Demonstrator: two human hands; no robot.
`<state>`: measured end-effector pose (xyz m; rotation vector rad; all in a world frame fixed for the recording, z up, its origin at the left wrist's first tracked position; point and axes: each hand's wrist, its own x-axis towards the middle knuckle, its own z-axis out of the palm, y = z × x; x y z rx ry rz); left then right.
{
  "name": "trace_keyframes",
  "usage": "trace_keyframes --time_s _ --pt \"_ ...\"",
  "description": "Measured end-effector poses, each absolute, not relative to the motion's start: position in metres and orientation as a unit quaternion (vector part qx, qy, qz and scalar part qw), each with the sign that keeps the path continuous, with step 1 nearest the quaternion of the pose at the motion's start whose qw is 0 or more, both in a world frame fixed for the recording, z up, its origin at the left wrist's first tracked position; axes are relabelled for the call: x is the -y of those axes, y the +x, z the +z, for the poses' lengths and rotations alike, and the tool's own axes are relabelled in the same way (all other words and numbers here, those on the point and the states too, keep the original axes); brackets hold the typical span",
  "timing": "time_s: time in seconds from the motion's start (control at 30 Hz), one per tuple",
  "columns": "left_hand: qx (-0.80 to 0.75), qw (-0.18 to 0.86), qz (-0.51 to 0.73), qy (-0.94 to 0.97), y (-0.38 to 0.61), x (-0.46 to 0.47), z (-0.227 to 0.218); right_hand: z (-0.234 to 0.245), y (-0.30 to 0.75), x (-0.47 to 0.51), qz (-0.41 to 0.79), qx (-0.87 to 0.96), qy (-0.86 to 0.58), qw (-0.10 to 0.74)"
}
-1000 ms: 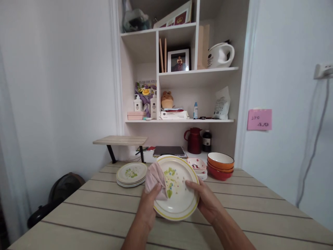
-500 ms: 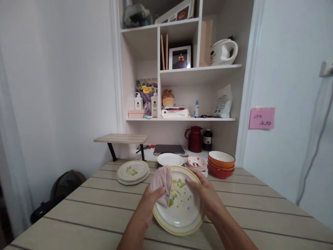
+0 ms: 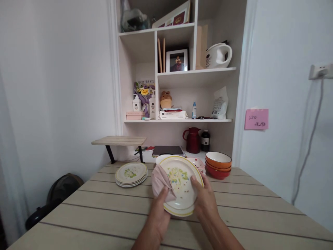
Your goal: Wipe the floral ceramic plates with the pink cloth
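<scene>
1. The left hand (image 3: 161, 207) has its grip closed on a pink cloth (image 3: 159, 180). It presses the bunched cloth against the left part of a plate (image 3: 182, 194).
2. The right hand (image 3: 205, 200) has its grip clamped on the plate's right rim, with the thumb on the upper face and the fingers hidden behind.
3. The plate is cream with a yellow-green rim line and a scattered flower print. It is held clear of the desk (image 3: 99, 211), tilted with its face toward the camera, over the middle of the desk.
4. A stack of matching plates (image 3: 131, 173) lies flat toward the desk's far left corner, well apart from the hands.
5. Just behind the held plate, at the far edge, a small pink patterned dish (image 3: 197, 161) and a white dish (image 3: 160, 158) are partly hidden by it.
6. Right of those, near the far edge, stands a nest of orange and red bowls (image 3: 218, 165).
7. Beyond the far edge, a red jug (image 3: 194, 140) and a dark bottle (image 3: 205, 140) stand side by side in the shelf unit's lowest recess.
</scene>
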<state>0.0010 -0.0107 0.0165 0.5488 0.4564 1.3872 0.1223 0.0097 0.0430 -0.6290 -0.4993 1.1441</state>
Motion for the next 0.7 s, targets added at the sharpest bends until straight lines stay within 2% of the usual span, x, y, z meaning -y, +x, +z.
trace_keyframes --time_s 0.3,0.53,0.7 --pt "-0.215 0.714 0.611 0.264 0.001 0.014 0.014 0.031 0.113 -0.014 0.537 0.189 -0.272 0.776" --pt "-0.285 0.644 0.632 0.324 -0.010 0.014 0.026 0.020 0.117 -0.027 0.572 0.192 -0.253 0.756" --pt "-0.382 0.590 0.610 0.368 -0.022 0.007 0.016 0.002 0.132 -0.048 0.560 0.196 -0.267 0.759"
